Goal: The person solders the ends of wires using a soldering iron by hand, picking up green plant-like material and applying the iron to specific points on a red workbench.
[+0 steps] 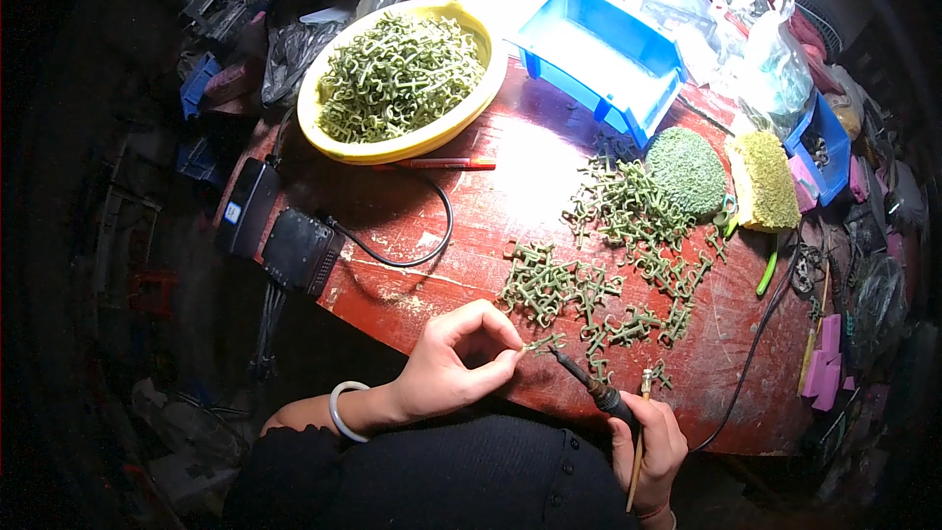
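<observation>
Between thumb and index finger, my left hand (459,358) pinches a small green curled piece (543,343) over the table's near edge. My right hand (650,444) is wrapped round a soldering iron (599,391), its tip right beside that piece. The same hand also holds a thin wooden brush (640,442), upright between the fingers. Just beyond both hands lies a loose pile of green curled pieces (549,285), spreading to the right. A larger heap of them (628,206) lies farther back, against a green textured dome (685,172).
A yellow basin (339,149) full of green pieces stands at the far left of the red table (481,196). Behind the heap sits a blue plastic bin (599,49). A yellow-green textured block (763,182) stands right. Black cables (446,221) cross the tabletop. A red pen (456,164) lies near the basin.
</observation>
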The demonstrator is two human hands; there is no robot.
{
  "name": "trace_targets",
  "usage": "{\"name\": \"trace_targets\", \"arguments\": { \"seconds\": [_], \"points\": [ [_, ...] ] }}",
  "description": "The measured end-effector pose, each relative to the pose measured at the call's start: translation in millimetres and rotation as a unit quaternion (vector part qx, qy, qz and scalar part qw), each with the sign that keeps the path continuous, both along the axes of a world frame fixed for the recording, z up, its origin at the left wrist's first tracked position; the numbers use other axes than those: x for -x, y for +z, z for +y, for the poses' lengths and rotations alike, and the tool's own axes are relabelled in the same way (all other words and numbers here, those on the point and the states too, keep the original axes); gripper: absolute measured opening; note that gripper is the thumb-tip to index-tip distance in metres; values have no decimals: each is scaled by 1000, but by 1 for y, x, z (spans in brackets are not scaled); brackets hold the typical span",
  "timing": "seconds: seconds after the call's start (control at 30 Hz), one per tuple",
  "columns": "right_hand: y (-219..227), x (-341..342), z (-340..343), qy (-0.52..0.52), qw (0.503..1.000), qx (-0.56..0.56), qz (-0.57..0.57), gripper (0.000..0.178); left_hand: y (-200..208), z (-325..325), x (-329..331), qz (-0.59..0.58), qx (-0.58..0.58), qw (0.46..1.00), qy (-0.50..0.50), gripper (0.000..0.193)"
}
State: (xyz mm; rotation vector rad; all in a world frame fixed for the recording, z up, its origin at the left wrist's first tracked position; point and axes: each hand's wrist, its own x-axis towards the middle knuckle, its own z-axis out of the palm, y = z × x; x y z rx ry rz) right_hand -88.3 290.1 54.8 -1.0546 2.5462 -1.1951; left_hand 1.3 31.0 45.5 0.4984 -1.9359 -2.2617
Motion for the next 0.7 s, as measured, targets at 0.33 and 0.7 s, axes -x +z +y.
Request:
{"name": "trace_targets", "arguments": {
  "seconds": [0.33,0.7],
  "points": [
    [-9,-2,5,-22,998,56,24,32,1,1,1,3,-3,1000,10,15],
    [-9,-3,5,-44,998,52,14,29,0,1,1,-11,-45,998,42,22]
  ]
}}
